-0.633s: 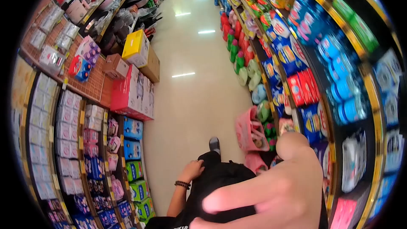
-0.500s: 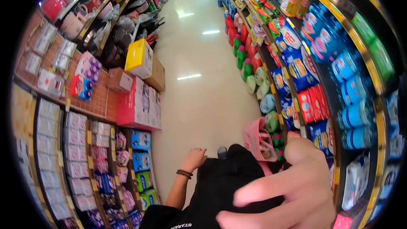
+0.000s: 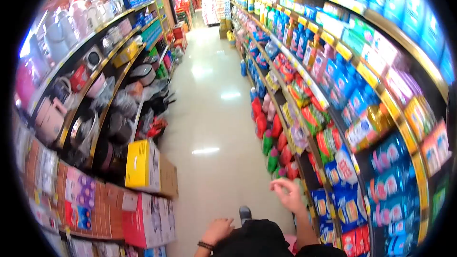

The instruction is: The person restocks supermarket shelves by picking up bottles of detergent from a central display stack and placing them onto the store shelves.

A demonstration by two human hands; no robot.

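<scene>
Low in the view, my left hand [image 3: 219,230] hangs beside my dark clothing, a beaded bracelet [image 3: 205,246] round its wrist. Its fingers are loosely stretched and hold nothing. My right hand [image 3: 288,194] is raised in front of the right-hand shelves, with loosely bent fingers and nothing visible in them. Nearest to it are red and green bottles [image 3: 278,154] along the bottom of the shelf, apart from the fingers. Blue bags of detergent [image 3: 349,204] lie to its right. A shoe [image 3: 245,213] shows on the floor ahead of my body.
A shiny pale aisle floor [image 3: 209,123] runs ahead between shelves. On the left, a yellow carton [image 3: 143,165] stands on a pink-and-white box [image 3: 148,221], jutting toward the aisle. Stacked goods [image 3: 215,7] stand at the far end. Large blue bottles [image 3: 390,185] line the right shelves.
My view has tilted up, showing more of the aisle's far end. My right hand, large and close before, is now farther from the camera near the shelf. My left hand stays low.
</scene>
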